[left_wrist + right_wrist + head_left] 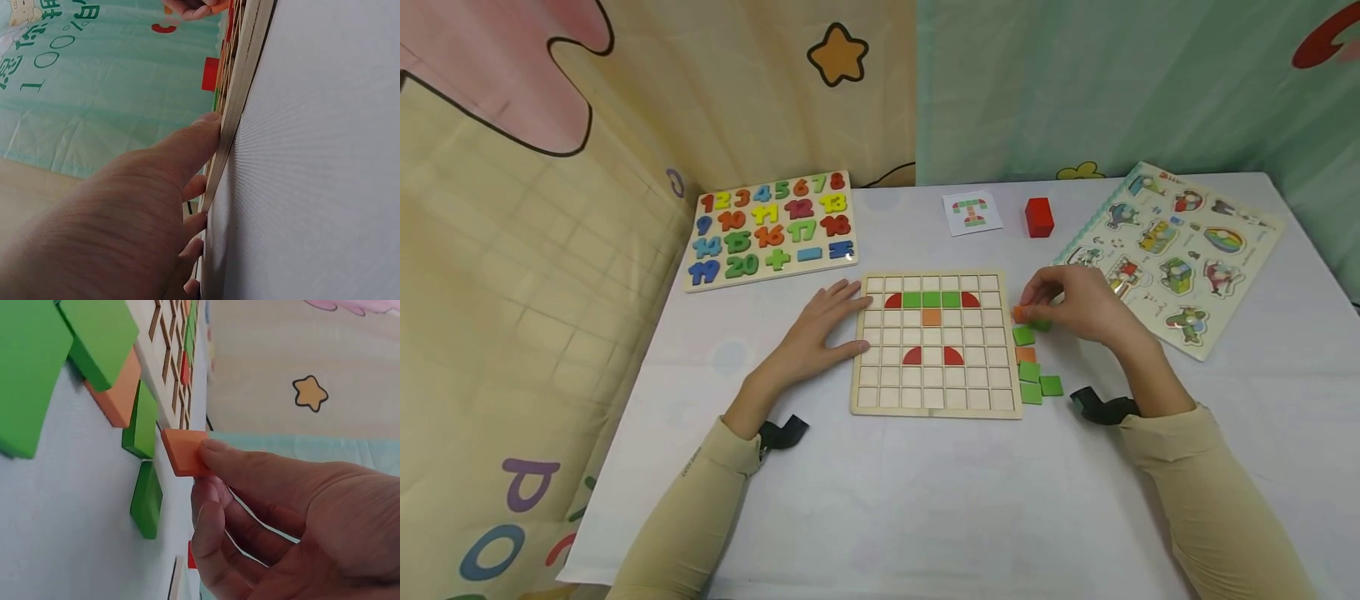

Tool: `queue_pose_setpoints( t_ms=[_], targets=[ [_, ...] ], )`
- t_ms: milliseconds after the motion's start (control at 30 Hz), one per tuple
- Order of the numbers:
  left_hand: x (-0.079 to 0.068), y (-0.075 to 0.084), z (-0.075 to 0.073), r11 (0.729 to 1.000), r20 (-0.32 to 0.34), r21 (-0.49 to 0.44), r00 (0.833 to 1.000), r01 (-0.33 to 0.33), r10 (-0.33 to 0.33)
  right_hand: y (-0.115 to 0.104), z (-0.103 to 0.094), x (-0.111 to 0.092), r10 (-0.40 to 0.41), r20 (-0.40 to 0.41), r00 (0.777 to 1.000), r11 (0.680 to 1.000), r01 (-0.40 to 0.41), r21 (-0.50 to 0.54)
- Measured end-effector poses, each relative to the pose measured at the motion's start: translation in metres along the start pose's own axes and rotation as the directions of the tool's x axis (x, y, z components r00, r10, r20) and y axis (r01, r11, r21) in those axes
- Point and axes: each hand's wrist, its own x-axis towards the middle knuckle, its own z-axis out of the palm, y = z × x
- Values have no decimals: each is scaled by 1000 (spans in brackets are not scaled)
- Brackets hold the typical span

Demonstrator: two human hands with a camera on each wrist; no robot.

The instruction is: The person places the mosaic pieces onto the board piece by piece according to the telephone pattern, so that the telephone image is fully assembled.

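Note:
A wooden grid board (895,400) lies mid-table. Across its second row run three green square tiles (931,299) between two red quarter-round tiles (970,301). One orange tile (931,317) sits below the middle green one, and two more red quarter-rounds (912,357) are lower down. My left hand (820,329) rests along the board's left edge, fingers straight, thumb (197,134) against the side. At the right edge my right hand (1078,304) pinches an orange square tile (184,452) between thumb and fingers. Loose green tiles (1032,392) and an orange one (1026,356) lie below that hand.
Behind the board lie a pattern card (972,213) and a red block (1039,217). A number puzzle (771,229) is at the back left, and a picture puzzle board (1172,258) is at the right, partly behind my right hand. Curtains hang behind the table.

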Motion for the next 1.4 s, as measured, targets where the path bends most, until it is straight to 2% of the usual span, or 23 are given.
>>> queue_pose_setpoints(
  t_ms=[200,533,867,1100,1400],
  targets=[
    [-1,-2,1,1000,-1,-5,1000,6,-6,-10,4,1,-55,-27,998,998,56,27],
    [-1,-2,1,1000,-3,-12,1000,-3,3,-39,30,11,-77,30,997,995,75,67],
    [-2,-6,0,1000,-4,-2,1000,4,-4,-73,57,27,-137,60,989,986,130,103],
    [-1,-4,1,1000,-7,-17,1000,-6,6,-80,72,27,-139,58,989,986,133,98],
    [-1,-3,1,1000,-4,-12,1000,0,0,-83,78,22,-138,47,989,989,136,53]
  ],
)
